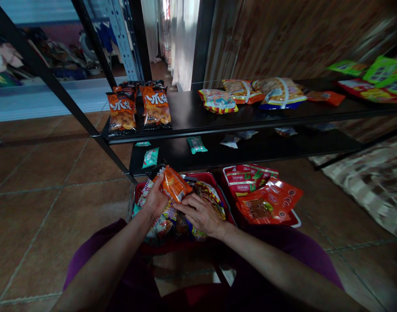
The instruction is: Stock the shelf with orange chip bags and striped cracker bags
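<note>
Between my two hands is an orange and black snack bag (175, 183), held tilted just above a red basket (231, 216) full of mixed snack packets. My left hand (156, 200) grips the bag's left side, thumb on its front. At the lower right corner of the same bag, my right hand (201, 213) closes its fingers on the edge. Packets in the basket, such as a yellow one (208, 194), lie under and around my hands. Similar orange bags (156, 106) stand upright at the left end of the upper shelf.
The black upper shelf (185, 117) also carries larger snack bags (279, 93) and green packets (385, 71). Small teal packets (196, 144) lie on the lower shelf (172, 160). To the right, a second basket (296, 222) holds red packets (266, 201). A slanting shelf post (71, 102) rises at left.
</note>
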Tool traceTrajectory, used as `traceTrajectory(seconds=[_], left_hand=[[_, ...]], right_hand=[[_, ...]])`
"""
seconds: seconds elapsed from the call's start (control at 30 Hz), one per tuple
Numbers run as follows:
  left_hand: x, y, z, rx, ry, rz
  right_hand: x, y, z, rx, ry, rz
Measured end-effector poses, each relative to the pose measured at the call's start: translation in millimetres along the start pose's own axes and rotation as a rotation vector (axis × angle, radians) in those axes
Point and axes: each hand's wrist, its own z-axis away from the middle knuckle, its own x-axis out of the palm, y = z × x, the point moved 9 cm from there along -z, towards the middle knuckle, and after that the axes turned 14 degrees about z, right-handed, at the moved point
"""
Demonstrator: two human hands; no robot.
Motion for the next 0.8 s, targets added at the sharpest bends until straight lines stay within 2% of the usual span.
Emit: traceTrajectory(seconds=[0.13, 0.23, 0.27, 0.33, 0.4, 0.47, 0.53, 0.6, 0.67, 0.8], left_hand=[[-0.9, 2.5, -4.2, -0.003, -0.023, -0.007], [0.2, 6.5, -5.2, -0.021, -0.027, 0.015], [1.5, 7.0, -4.8, -0.032, -0.035, 0.021], [4.7, 7.1, -3.4, -0.051, -0.063, 0.021], [6.4, 3.9, -1.9, -0.075, -0.084, 0.005], [5.4, -1.4, -0.9, -0.096, -0.087, -0.010], [3.4, -7.9, -0.4, -0.122, -0.084, -0.025], [1.3, -12.6, -0.9, -0.139, -0.076, -0.052], [-0.9, -12.2, -2.8, -0.125, -0.060, -0.086], [-1.9, 9.9, -9.3, 0.030, -0.036, -0.123]], right_hand=[[-5.8, -0.7, 0.5, 0.030, 0.037, 0.015], [-13.3, 2.6, 0.3, 0.064, 0.082, -0.057], [-16.1, 10.8, 0.6, 0.136, 0.105, -0.091], [-17.1, 39.0, 5.3, 0.392, 0.137, -0.192], [-3.0, 68.2, 16.3, 0.688, 0.097, -0.414], [23.8, 81.5, 27.8, 0.923, 0.005, -0.768], [49.2, 76.7, 35.1, 1.069, -0.090, -1.129], [62.5, 66.8, 37.3, 1.127, -0.129, -1.365], [67.0, 61.7, 38.8, 1.140, -0.127, -1.444], [66.6, 71.8, 51.8, 1.241, -0.071, -1.317]])
